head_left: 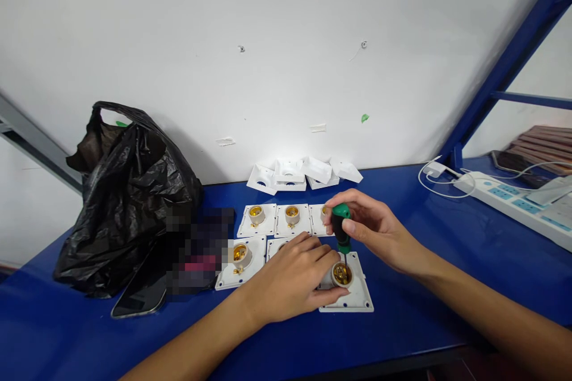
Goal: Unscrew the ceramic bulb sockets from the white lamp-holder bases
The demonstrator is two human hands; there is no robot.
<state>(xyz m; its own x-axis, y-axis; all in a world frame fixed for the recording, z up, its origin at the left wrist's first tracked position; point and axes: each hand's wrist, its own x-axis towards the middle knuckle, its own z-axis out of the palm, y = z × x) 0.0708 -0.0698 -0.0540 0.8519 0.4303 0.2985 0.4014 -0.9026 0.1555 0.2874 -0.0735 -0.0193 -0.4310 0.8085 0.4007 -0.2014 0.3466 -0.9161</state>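
Observation:
My right hand [364, 223] is closed round a screwdriver [341, 229] with a green and black handle. The screwdriver stands upright, its tip inside the brass-lined round socket [342, 274] of a white square plate [360, 294]. My left hand [299, 277] grips that socket from the left, thumb at its near side and fingers at its far side. Behind and left of my hands lie similar plates with sockets, such as one at the back [282, 228] and one at the left [257, 256]. My left hand partly covers another plate.
White square covers [290, 171] are piled by the wall. A black plastic bag [134, 202] and a phone [140, 292] are at the left of the blue table [402, 327]. A power strip [504, 193] with cables lies at the right, near stacked brownish items [543, 149].

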